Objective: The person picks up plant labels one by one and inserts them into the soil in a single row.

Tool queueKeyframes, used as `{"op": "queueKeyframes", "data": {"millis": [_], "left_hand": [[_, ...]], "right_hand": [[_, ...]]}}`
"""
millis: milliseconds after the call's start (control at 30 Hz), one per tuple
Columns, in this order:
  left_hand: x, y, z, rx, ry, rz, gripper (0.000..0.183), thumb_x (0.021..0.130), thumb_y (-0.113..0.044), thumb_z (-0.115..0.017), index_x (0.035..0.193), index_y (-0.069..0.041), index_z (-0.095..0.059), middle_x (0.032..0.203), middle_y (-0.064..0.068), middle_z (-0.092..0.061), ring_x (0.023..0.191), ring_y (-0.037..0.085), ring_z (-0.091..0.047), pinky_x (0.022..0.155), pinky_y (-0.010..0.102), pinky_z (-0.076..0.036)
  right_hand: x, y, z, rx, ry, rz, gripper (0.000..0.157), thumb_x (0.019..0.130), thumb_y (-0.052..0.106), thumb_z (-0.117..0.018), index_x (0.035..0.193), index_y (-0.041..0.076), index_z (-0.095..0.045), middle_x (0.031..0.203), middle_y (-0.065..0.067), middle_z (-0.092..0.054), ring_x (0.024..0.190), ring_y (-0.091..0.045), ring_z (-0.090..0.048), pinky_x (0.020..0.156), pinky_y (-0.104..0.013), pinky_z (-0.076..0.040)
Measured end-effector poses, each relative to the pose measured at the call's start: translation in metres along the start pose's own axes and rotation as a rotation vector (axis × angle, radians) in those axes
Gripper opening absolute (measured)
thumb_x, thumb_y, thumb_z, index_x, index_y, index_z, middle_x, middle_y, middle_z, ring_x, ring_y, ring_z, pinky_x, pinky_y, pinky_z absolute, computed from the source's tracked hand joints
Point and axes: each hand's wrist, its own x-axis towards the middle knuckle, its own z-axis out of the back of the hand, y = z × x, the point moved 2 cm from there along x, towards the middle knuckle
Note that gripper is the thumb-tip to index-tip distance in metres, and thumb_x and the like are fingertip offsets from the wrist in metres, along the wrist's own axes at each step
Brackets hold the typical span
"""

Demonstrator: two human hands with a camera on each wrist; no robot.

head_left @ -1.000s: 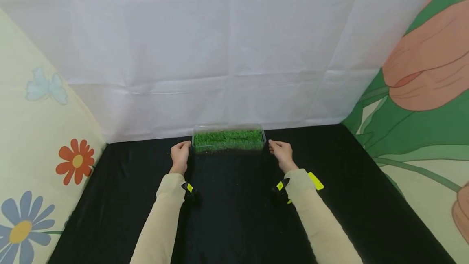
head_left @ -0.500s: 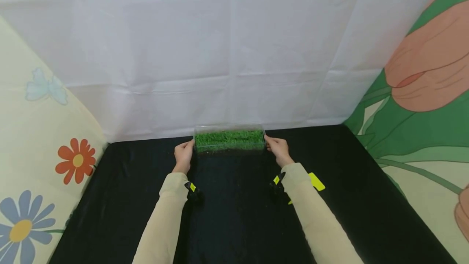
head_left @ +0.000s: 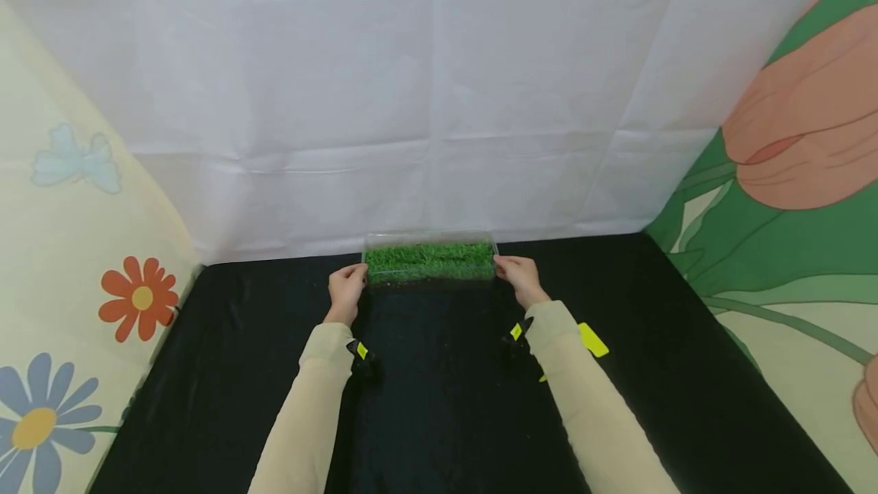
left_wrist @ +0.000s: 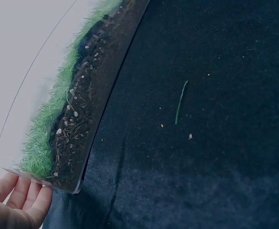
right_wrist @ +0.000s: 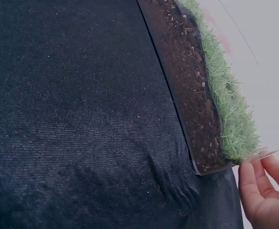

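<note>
A long clear plastic box [head_left: 427, 238] sits at the far edge of the black cloth, against the white backdrop. Green artificial-looking turf [head_left: 428, 256] fills its length. In the left wrist view dark soil [left_wrist: 84, 114] with pale bits shows under the turf through the clear side. My left hand [head_left: 346, 292] pinches the left end wall, fingers [left_wrist: 22, 193] on the outside and thumb up at the rim. At the opposite end my right hand [head_left: 521, 280] grips the end wall the same way, its fingertips close by the turf's edge.
Black cloth [head_left: 432, 387] covers the table. A green blade [left_wrist: 181, 102] and tiny crumbs lie on it in front of the box. Flower-printed panels [head_left: 144, 298] flank both sides. Something bright yellow [head_left: 593, 339] shows beside the right forearm.
Both hands have moved inward from beside the box and taken hold of its two ends. The box stays in nearly the same place.
</note>
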Motion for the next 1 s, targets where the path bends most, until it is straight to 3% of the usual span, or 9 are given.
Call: {"op": "queueKeyframes", "data": {"millis": [433, 700, 1000], "left_hand": [[-0.003, -0.001, 0.002, -0.031, 0.023, -0.004, 0.032, 0.090, -0.009, -0.051, 0.116, 0.009, -0.057, 0.119, 0.023, -0.053, 0.108, 0.031, -0.051, 0.090, 0.038, -0.044], [-0.005, -0.007, 0.004, -0.008, 0.050, -0.024, 0.031, 0.091, -0.008, -0.050, 0.116, 0.010, -0.056, 0.120, 0.023, -0.053, 0.109, 0.032, -0.051, 0.090, 0.040, -0.044], [-0.011, -0.010, 0.004, -0.006, 0.034, -0.006, 0.032, 0.090, -0.008, -0.051, 0.117, 0.009, -0.056, 0.121, 0.022, -0.052, 0.111, 0.032, -0.050, 0.090, 0.039, -0.044]], "right_hand": [[-0.002, 0.002, -0.002, -0.029, -0.045, 0.017, 0.036, 0.094, 0.016, -0.049, 0.121, -0.007, -0.054, 0.123, -0.024, -0.051, 0.111, -0.034, -0.050, 0.092, -0.040, -0.042], [-0.005, 0.005, -0.002, -0.056, -0.025, 0.023, 0.037, 0.095, 0.015, -0.047, 0.123, -0.008, -0.052, 0.125, -0.025, -0.049, 0.113, -0.035, -0.048, 0.094, -0.043, -0.040], [-0.010, 0.011, 0.000, -0.078, -0.004, 0.031, 0.036, 0.094, 0.012, -0.047, 0.123, -0.008, -0.051, 0.124, -0.026, -0.050, 0.112, -0.036, -0.048, 0.094, -0.044, -0.040]]}}
